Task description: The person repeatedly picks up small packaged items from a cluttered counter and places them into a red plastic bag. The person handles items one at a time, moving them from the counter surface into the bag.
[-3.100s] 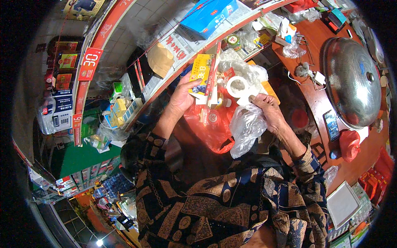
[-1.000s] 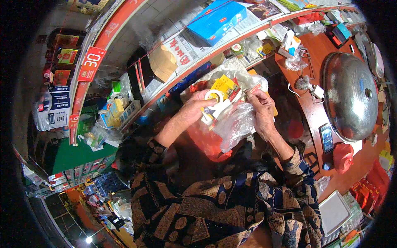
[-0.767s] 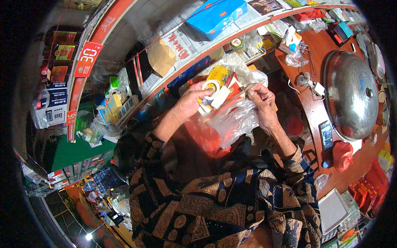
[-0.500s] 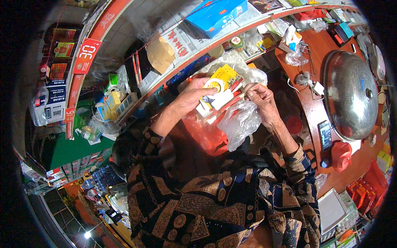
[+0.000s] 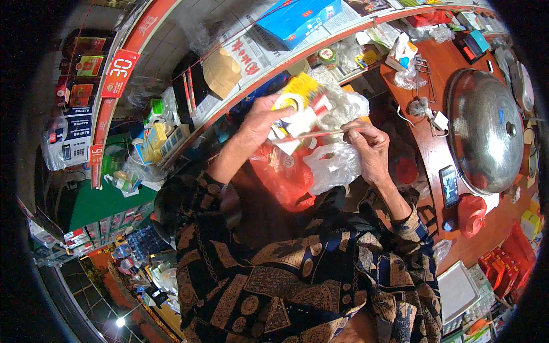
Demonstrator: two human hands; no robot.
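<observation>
My left hand (image 5: 264, 119) is closed around a yellow-and-white pack (image 5: 306, 86), smeared by motion. A white ring (image 5: 297, 102), perhaps a roll of tape, lies against the pack by the fingers. My right hand (image 5: 369, 144) pinches the end of a thin brownish strip (image 5: 317, 134), which runs leftward below the pack; its exact kind is unclear. Under both hands are a red plastic bag (image 5: 286, 177) and a clear plastic bag (image 5: 334, 166). More crumpled clear plastic (image 5: 354, 106) shows beyond the pack.
To the right, a wooden table (image 5: 423, 148) carries a large metal lid (image 5: 483, 131), a phone (image 5: 449, 186), a white plug (image 5: 440, 122) and a knotted red bag (image 5: 472, 214). A red-edged shelf (image 5: 246, 86) with a blue box (image 5: 300, 20) curves across the far side. Boxed goods (image 5: 163, 140) stand left.
My right hand has drawn slightly right and down, and the thin strip now stretches between the hands. The pack in my left hand has tilted and shifted up-left.
</observation>
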